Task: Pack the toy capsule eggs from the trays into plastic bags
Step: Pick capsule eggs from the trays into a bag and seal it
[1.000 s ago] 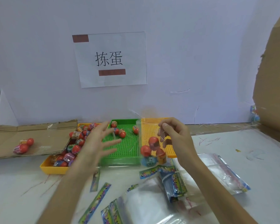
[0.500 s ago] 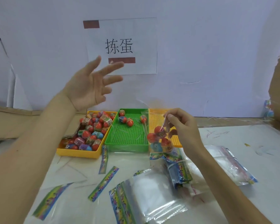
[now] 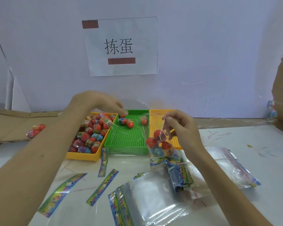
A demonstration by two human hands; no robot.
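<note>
Capsule eggs (image 3: 91, 132) heaped in left yellow tray (image 3: 82, 156), few at far end of green tray (image 3: 127, 150). Left hand (image 3: 103, 103) over those, blurred: grip can't tell. Right hand (image 3: 181, 128) pinches bag (image 3: 163, 159) top, several eggs inside. Single-point pinch: mouth could sag, next egg misses, or load spills.

A taped paper sign (image 3: 121, 46) hangs on the white wall (image 3: 211, 46); flattened cardboard (image 3: 10, 124) lies at left

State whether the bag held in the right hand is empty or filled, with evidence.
Partly filled: several capsule eggs show through the clear bag near its bottom; the right hand pinches its top.
</note>
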